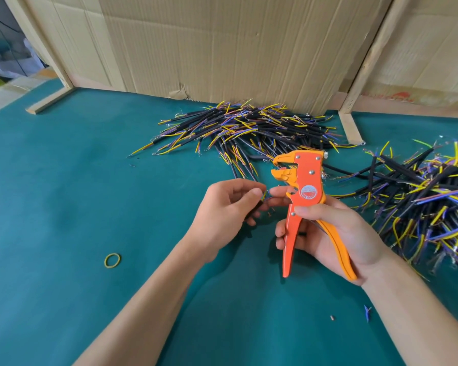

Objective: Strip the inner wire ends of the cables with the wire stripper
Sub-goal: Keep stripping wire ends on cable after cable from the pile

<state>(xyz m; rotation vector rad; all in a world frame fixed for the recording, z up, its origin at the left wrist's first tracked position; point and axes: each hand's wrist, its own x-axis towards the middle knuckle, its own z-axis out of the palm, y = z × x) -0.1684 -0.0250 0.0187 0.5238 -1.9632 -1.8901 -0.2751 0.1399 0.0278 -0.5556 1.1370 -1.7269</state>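
Orange wire stripper [306, 204] is held upright in the right hand [336, 233], fingers curled round both handles, thumb laid across the body; the tool's jaws stand open, nothing between them, just above and beyond the right fingertips. A short black cable [257, 207] is pinched in the left hand [228, 207], thumb and forefinger closed on it, with the coloured inner wires poking out past the left fingertips toward the right hand's extended finger, which appears to touch or fan them; exact contact cannot be told. Step judged: inner wire ends being separated and lined up before a strip, no cut yet made on this piece. Next move calls for one wire end to be fed into the open jaws, just above the fingers, held steady, then the handles squeezed. Two cable heaps are seen: one pile [249, 130] beyond both hands against the cardboard wall [222, 48], another pile [428, 196] to the outside of the right hand. No container is visible; cables lie loose on the green mat [64, 207]. A yellow rubber band [112, 260] lies near the left forearm, insulation scraps [366, 311] near the right forearm.
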